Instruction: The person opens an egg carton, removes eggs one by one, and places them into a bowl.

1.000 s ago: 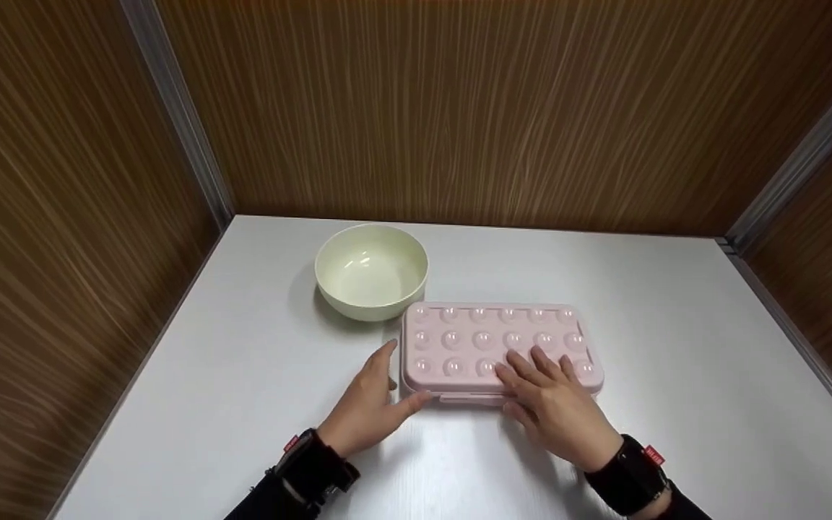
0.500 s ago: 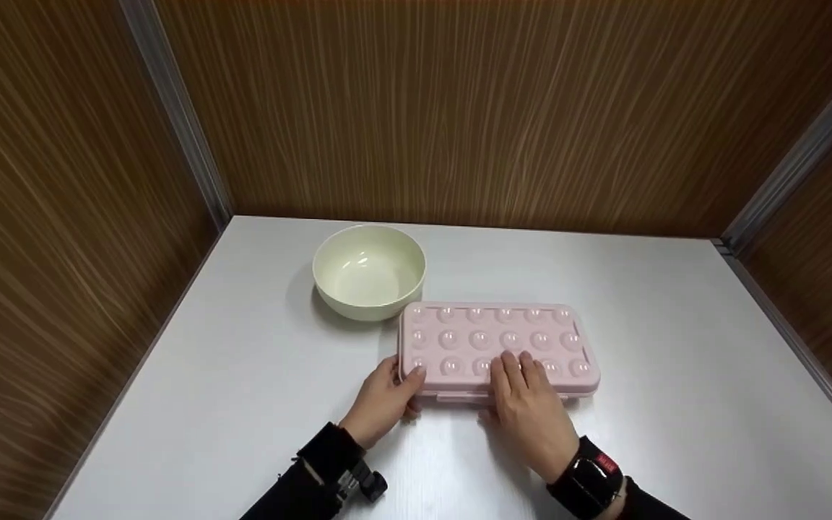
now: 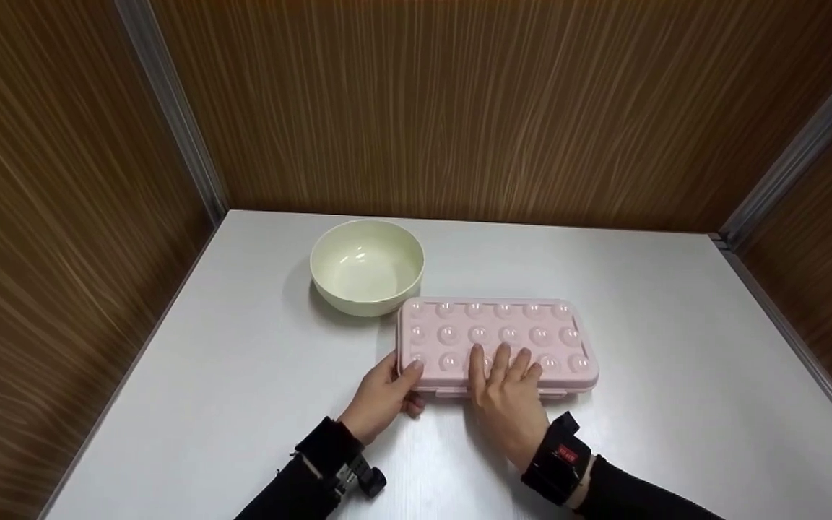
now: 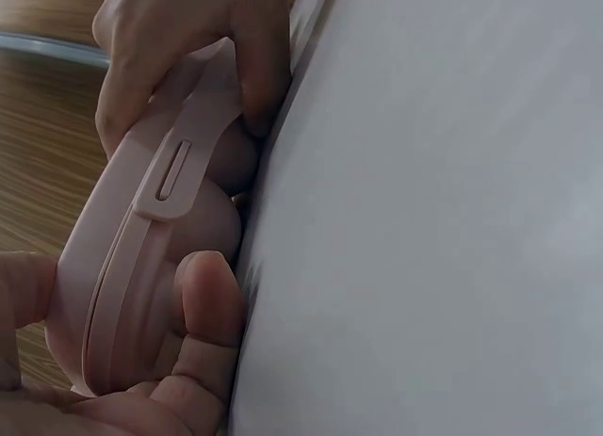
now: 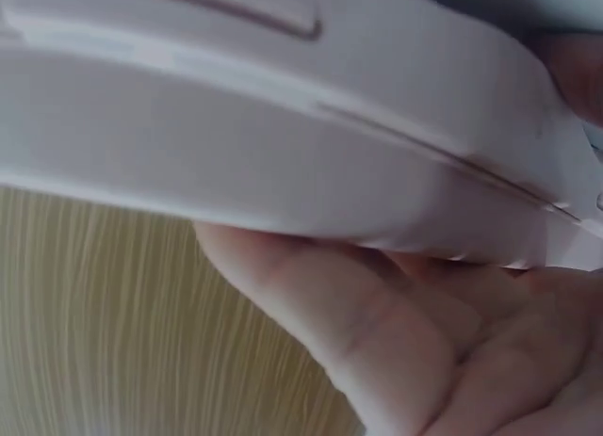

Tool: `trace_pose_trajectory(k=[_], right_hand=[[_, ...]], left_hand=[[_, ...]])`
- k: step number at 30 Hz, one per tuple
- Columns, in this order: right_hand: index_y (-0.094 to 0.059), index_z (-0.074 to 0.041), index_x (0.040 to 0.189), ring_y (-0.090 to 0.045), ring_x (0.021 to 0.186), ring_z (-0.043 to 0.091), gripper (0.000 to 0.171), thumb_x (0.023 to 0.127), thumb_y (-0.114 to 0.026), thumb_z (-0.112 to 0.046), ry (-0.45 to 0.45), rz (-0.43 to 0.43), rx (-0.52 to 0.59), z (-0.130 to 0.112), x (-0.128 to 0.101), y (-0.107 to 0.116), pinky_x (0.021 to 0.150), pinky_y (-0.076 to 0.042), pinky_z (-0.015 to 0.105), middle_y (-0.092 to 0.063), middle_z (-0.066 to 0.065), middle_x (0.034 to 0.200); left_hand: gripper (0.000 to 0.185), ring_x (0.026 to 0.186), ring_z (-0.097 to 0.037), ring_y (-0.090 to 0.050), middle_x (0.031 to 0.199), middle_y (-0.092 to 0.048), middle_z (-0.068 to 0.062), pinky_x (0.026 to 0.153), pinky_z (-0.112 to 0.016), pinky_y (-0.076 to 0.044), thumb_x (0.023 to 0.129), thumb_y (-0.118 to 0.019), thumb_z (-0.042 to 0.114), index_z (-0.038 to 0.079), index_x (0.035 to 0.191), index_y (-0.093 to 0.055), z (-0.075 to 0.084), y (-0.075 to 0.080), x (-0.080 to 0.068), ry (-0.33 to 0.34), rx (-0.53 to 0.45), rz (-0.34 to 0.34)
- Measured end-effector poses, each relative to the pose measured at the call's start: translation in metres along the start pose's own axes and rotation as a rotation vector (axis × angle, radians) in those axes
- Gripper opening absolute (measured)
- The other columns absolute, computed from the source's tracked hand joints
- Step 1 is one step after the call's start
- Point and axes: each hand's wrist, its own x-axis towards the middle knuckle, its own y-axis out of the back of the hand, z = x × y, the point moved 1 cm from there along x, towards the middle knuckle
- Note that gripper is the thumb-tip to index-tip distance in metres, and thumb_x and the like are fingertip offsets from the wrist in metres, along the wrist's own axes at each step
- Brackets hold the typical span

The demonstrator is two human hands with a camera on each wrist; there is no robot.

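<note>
Pink case [image 3: 492, 323] lies on white table [image 3: 661, 375], brown walls [image 3: 416, 108] beyond, left grip [image 3: 382, 396] pinching it, right grip [image 3: 507, 404] spread.

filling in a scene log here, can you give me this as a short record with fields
left hand: grips the near left corner of the pink box
right hand: holds the box's near edge, fingers spread across the top
box state: closed, on the white table, rows of round bumps on top
bowl: pale green, upright, behind the box's left end, no contents visible
walls: wood-grain panels at left, back and right
</note>
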Motion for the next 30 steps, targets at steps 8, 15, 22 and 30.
trace_pose_trajectory(k=[8,15,22,30], right_hand=[[-0.057,0.000,0.149,-0.072,0.112,0.057,0.058,0.103,-0.060,-0.034,-0.059,-0.022,0.021,-0.004,0.000,0.002,0.088,-0.064,0.063,-0.069,0.035,0.133],[-0.060,0.003,0.146,-0.074,0.108,0.056,0.053,0.104,-0.057,-0.030,-0.065,0.015,0.013,-0.004,-0.003,0.006,0.084,-0.065,0.063,-0.070,0.035,0.129],[-0.060,0.003,0.145,-0.074,0.108,0.056,0.054,0.104,-0.057,-0.032,-0.055,0.010,0.004,-0.003,-0.008,0.010,0.084,-0.064,0.064,-0.070,0.036,0.129],[-0.058,0.004,0.147,-0.073,0.108,0.057,0.056,0.106,-0.056,-0.034,-0.040,-0.044,0.004,-0.004,-0.018,0.020,0.083,-0.064,0.064,-0.068,0.037,0.132]], left_hand=[[0.057,0.073,-0.017,-0.065,0.094,-0.068,-0.009,0.068,-0.029,-0.061,0.111,-0.058,0.031,-0.003,0.155,-0.043,-0.002,-0.005,0.000,-0.007,0.019,-0.005],[0.054,0.072,-0.016,-0.064,0.093,-0.067,-0.007,0.067,-0.027,-0.059,0.111,-0.058,0.029,-0.004,0.152,-0.043,-0.003,-0.008,-0.001,-0.025,0.005,-0.012],[0.052,0.068,-0.015,-0.063,0.090,-0.067,-0.008,0.066,-0.028,-0.057,0.111,-0.058,0.031,-0.004,0.149,-0.047,0.000,-0.009,-0.006,-0.025,0.033,-0.030],[0.050,0.066,-0.015,-0.062,0.087,-0.067,-0.007,0.062,-0.028,-0.056,0.112,-0.056,0.030,-0.003,0.149,-0.047,0.004,-0.012,-0.015,-0.016,0.060,-0.050]])
